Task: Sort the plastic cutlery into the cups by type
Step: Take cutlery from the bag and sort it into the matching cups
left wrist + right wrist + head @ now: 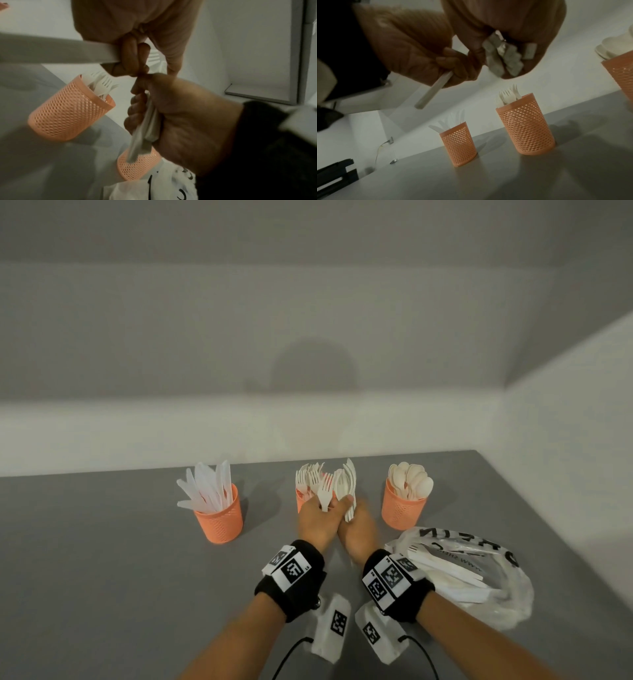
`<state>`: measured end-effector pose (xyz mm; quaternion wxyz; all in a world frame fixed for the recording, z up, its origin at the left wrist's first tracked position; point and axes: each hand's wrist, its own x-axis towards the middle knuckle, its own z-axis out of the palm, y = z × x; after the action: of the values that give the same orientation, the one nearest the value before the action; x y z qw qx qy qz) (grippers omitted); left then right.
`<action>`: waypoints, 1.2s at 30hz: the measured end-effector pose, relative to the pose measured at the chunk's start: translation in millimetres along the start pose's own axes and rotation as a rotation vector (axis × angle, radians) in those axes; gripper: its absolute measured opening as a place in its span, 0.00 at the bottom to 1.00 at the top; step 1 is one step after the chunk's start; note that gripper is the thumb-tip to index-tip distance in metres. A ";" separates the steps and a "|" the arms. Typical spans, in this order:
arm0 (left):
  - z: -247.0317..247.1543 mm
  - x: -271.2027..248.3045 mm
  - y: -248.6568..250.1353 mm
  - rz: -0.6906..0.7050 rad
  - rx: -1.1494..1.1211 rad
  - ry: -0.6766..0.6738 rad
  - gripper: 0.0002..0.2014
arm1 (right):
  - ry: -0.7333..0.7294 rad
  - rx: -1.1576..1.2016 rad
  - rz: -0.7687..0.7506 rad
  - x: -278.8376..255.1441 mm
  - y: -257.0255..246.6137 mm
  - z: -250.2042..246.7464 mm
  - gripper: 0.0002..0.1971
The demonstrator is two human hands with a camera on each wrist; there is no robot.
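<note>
With the fork cup just ahead, the left hand pinches one fork from the bundle the right hand clutches; next, probably, a drop tines-up into that cup.

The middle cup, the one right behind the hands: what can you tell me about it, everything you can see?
The middle cup is an orange, plastic-looking cylinder whose wall is a mesh of small holes, with a solid rim and base band. It stands upright on the grey table, between the cup of knives and the cup of spoons, apart from both. White forks stand in it, tines up. From the head view both hands partly hide it; neither appears to touch it.
</note>
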<state>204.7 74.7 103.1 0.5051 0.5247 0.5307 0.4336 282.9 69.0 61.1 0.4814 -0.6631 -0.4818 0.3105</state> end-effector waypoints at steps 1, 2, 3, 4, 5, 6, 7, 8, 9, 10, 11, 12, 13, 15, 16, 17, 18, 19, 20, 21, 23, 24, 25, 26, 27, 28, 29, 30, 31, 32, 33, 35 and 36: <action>1.1 1.8 -1.6 -0.010 0.016 0.011 0.04 | -0.026 0.009 -0.020 0.3 0.9 -0.6 0.16; 1.7 3.0 -2.1 -0.020 0.030 0.016 0.02 | -0.057 0.026 -0.036 0.1 1.1 -1.9 0.17; 1.7 4.4 -2.3 -0.025 0.040 0.017 0.02 | -0.086 0.047 -0.055 0.0 0.8 -3.5 0.16; 1.9 5.6 -2.5 -0.017 0.048 0.017 0.04 | -0.119 0.068 -0.067 -0.9 -0.6 -5.9 0.16; 2.2 5.7 -1.4 -0.006 0.057 0.019 0.06 | -0.150 0.097 -0.073 -1.1 -0.6 -8.0 0.16; 1.8 5.3 0.3 0.005 0.059 0.026 0.07 | -0.176 0.122 -0.064 -3.0 -3.0 -10.4 0.15; 1.3 5.8 1.8 0.007 0.054 0.038 0.09 | -0.202 0.139 -0.055 -3.8 -4.0 -12.6 0.15; 0.5 7.3 2.7 0.004 0.045 0.048 0.10 | -0.228 0.145 -0.049 -4.9 -5.8 -14.4 0.14; 0.0 9.5 3.3 0.001 0.046 0.051 0.10 | -0.253 0.154 -0.052 -5.8 -8.0 -16.0 0.12; -0.6 11.8 3.9 0.003 0.057 0.055 0.10 | -0.277 0.156 -0.051 -6.5 -9.4 -17.7 0.10; -1.2 14.5 4.4 0.012 0.066 0.067 0.11 | -0.297 0.165 -0.049 -7.8 -11.9 -19.3 0.08; -2.2 17.6 5.4 0.021 0.058 0.087 0.11 | -0.320 0.178 -0.050 -9.6 -14.7 -20.6 0.07; -3.7 20.8 7.4 0.023 0.036 0.121 0.12 | -0.341 0.184 -0.053 -10.6 -16.3 -21.0 0.07; -10.3 28.9 12.7 0.001 -0.030 0.211 0.14 | -0.353 0.191 -0.043 -13.6 -16.1 -20.7 0.03; -15.3 31.2 16.3 0.001 -0.094 0.244 0.16 | -0.340 0.192 -0.031 -14.7 -14.4 -20.0 0.05; -19.5 32.7 19.8 0.010 -0.175 0.265 0.17 | -0.323 0.187 -0.016 -15.6 -12.0 -19.8 0.07; -24.4 33.0 23.7 0.025 -0.247 0.279 0.18 | -0.297 0.182 0.001 -16.4 -10.4 -19.6 0.09; -28.9 33.1 26.8 0.039 -0.292 0.283 0.19 | -0.259 0.157 0.011 -16.7 -8.6 -19.8 0.10; -33.0 33.0 28.6 0.044 -0.303 0.271 0.18 | -0.210 0.118 0.003 -16.4 -7.3 -20.5 0.09; -35.6 32.2 29.5 0.037 -0.283 0.239 0.17 | -0.162 0.055 -0.017 -15.5 -6.8 -21.5 0.08; -36.8 29.8 25.2 -0.017 -0.181 0.134 0.14 | -0.093 -0.072 -0.047 -13.0 -6.8 -22.3 0.07; -34.5 27.1 20.6 -0.045 -0.131 0.082 0.11 | -0.059 -0.119 -0.052 -11.8 -6.7 -22.4 0.10; -30.5 22.0 16.2 -0.057 -0.093 0.039 0.08 | -0.030 -0.148 -0.055 -10.9 -7.1 -22.4 0.12; -24.8 15.3 13.0 -0.050 -0.058 0.007 0.06 | -0.006 -0.173 -0.061 -10.5 -8.0 -22.3 0.13; -18.4 9.0 10.5 -0.029 -0.032 -0.012 0.06 | 0.013 -0.195 -0.066 -10.6 -10.2 -22.0 0.13; -11.8 3.2 8.9 -0.006 -0.019 -0.014 0.06 | 0.022 -0.219 -0.059 -10.4 -11.8 -21.4 0.11; -5.1 -1.9 8.8 0.005 -0.032 0.000 0.06 | 0.018 -0.251 -0.048 -10.3 -12.9 -20.5 0.10; -0.5 -3.9 7.9 0.005 -0.053 0.020 0.05 | 0.015 -0.298 -0.050 -10.4 -13.9 -19.1 0.11; 3.1 -3.3 6.4 0.002 -0.076 0.046 0.05 | 0.013 -0.343 -0.063 -10.5 -15.0 -18.0 0.13; 5.0 -1.3 5.5 -0.003 -0.092 0.067 0.05 | 0.018 -0.362 -0.075 -10.9 -16.2 -17.7 0.14; 5.9 -0.2 6.4 -0.007 -0.099 0.085 0.04 | 0.017 -0.354 -0.080 -11.6 -18.0 -18.0 0.16; 5.7 2.7 6.2 -0.012 -0.074 0.099 0.08 | 0.014 -0.293 -0.088 -11.8 -18.3 -19.2 0.18; 5.1 3.4 6.2 -0.009 -0.067 0.091 0.09 | -0.001 -0.258 -0.085 -10.8 -17.4 -19.4 0.19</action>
<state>210.7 78.2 108.4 0.4997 0.4847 0.5405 0.4724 290.3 53.6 83.5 0.4044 -0.6984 -0.5457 0.2256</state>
